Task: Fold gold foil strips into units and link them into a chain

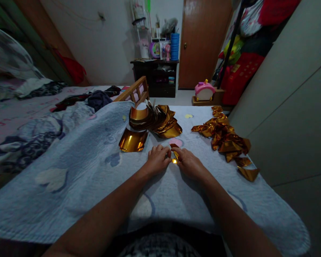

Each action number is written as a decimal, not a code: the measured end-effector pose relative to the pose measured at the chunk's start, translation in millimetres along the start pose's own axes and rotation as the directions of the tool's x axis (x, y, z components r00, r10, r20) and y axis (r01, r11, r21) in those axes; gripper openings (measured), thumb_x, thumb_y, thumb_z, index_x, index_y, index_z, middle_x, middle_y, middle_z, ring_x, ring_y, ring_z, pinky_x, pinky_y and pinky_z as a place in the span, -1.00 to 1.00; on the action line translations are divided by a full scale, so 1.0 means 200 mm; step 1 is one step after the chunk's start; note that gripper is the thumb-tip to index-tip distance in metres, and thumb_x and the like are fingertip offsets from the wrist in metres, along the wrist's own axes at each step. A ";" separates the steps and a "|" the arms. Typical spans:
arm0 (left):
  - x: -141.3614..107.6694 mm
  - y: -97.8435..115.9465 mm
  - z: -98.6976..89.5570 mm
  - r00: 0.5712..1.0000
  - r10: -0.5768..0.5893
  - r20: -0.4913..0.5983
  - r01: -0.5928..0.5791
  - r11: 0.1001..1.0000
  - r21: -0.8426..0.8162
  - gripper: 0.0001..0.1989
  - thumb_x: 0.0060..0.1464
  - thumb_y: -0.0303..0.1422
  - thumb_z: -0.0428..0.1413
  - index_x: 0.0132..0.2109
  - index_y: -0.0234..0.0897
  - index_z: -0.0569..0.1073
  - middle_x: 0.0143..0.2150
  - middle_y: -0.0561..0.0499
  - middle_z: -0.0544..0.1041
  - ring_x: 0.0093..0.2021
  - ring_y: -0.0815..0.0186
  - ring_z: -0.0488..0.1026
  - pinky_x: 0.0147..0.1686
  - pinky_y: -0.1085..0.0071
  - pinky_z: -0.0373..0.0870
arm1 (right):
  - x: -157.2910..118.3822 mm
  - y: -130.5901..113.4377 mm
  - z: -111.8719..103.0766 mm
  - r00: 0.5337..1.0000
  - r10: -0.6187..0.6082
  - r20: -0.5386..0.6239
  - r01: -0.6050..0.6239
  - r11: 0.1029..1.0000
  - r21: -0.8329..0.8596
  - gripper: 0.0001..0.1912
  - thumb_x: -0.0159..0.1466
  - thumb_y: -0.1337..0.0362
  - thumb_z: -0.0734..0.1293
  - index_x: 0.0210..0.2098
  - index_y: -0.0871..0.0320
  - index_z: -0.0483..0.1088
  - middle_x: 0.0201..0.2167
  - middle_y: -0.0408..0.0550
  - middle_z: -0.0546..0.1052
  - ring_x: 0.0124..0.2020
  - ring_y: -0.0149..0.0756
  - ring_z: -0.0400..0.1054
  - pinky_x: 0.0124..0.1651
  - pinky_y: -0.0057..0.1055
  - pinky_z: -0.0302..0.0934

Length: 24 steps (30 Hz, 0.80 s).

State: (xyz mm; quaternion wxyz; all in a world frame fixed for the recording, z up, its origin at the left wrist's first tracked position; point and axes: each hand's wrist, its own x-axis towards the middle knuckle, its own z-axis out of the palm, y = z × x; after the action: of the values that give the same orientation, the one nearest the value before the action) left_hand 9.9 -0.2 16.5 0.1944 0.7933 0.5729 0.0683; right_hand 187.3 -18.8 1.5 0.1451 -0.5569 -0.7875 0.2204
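Lying on the left-hand bed: rumpled clothes point(100, 100) on a pink printed bedsheet point(5, 125), with a white fan point(9, 51) at the far-left edge.
Blue cover point(91, 182): a pale heart pattern, spread under the work and drooping at its left side.
Wooden rail point(132, 89): upright behind the cover's far edge, just left of the gold sheets.
Curved gold sheets point(133, 140): a small stack on the cover, nearest the left hand.
Fanned foil pile point(155, 121): bent gold sheets heaped just behind that stack.
Left hand point(159, 159): fingers curled in, thumb and forefinger pinching the left side of the foil piece; the grip underneath is hidden.
Gold foil piece point(174, 161): between the two hands, low over the cover, mostly covered by fingers.
Right hand point(189, 163): forefinger reaching across the foil's top, thumb below, pinching its right side.
Folded foil heap point(222, 134): crumpled gold pieces strung along the cover's right side, well apart from the right hand.
Pink toy point(204, 91): beyond the cover's far edge, near a red bag point(243, 75).
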 end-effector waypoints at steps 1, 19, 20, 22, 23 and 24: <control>0.00 0.00 0.00 1.000 -0.001 0.002 0.001 1.000 -0.002 -0.87 0.21 -0.29 0.07 -0.10 -0.13 0.44 -0.02 -0.04 0.41 0.09 0.06 0.29 0.01 0.20 0.21 | 0.00 0.00 0.00 1.000 -0.001 -0.005 0.001 1.000 0.001 -0.49 0.36 0.37 0.23 0.29 0.03 0.24 0.00 0.06 0.47 -0.01 -0.18 0.35 0.00 -0.34 0.15; 0.01 -0.03 0.02 0.998 0.037 -0.057 -0.040 0.997 -0.064 -0.91 0.16 -0.28 0.15 -0.20 -0.15 0.48 -0.08 -0.03 0.41 0.05 0.08 0.30 -0.02 0.22 0.22 | -0.07 0.03 -0.12 0.976 -0.201 0.079 0.188 0.971 0.148 -0.62 0.24 0.53 0.26 -0.13 0.05 0.61 -0.17 -0.02 0.42 -0.12 -0.28 0.32 0.04 -0.33 0.21; 0.01 -0.03 0.02 0.998 0.039 -0.058 -0.043 0.997 -0.066 -0.91 0.16 -0.28 0.15 -0.20 -0.15 0.48 -0.08 -0.03 0.41 0.05 0.08 0.30 -0.01 0.21 0.22 | -0.06 0.04 -0.12 0.976 -0.203 0.081 0.188 0.969 0.160 -0.64 0.25 0.53 0.27 -0.16 0.06 0.62 -0.17 -0.01 0.43 -0.12 -0.29 0.33 0.04 -0.33 0.22; 0.01 -0.04 0.03 0.997 0.043 -0.059 -0.047 0.997 -0.069 -0.91 0.16 -0.28 0.14 -0.19 -0.15 0.48 -0.08 -0.03 0.40 0.06 0.08 0.30 0.00 0.21 0.22 | -0.06 0.05 -0.13 0.974 -0.209 0.089 0.191 0.965 0.183 -0.67 0.25 0.52 0.28 -0.18 0.08 0.62 -0.17 -0.01 0.45 -0.13 -0.30 0.36 0.04 -0.34 0.24; 0.01 -0.04 0.03 0.997 0.045 -0.057 -0.049 0.996 -0.070 -0.91 0.15 -0.29 0.14 -0.20 -0.15 0.48 -0.09 -0.03 0.40 0.06 0.07 0.30 0.00 0.20 0.23 | -0.06 0.05 -0.14 0.972 -0.215 0.095 0.194 0.962 0.190 -0.69 0.26 0.50 0.29 -0.18 0.08 0.62 -0.17 -0.02 0.46 -0.14 -0.31 0.37 0.04 -0.34 0.25; 0.01 -0.04 0.03 0.997 0.048 -0.055 -0.052 0.996 -0.072 -0.91 0.15 -0.29 0.14 -0.20 -0.15 0.48 -0.09 -0.03 0.40 0.07 0.07 0.30 0.01 0.20 0.23 | -0.06 0.06 -0.14 0.970 -0.220 0.099 0.198 0.960 0.196 -0.70 0.26 0.49 0.30 -0.18 0.08 0.62 -0.16 -0.02 0.47 -0.14 -0.31 0.38 0.04 -0.33 0.25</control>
State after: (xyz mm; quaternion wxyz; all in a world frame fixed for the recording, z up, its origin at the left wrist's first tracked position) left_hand 5.2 2.1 7.7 0.2063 0.7977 0.5549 0.1149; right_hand 214.5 -22.2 20.5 0.1709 -0.4403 -0.8256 0.3089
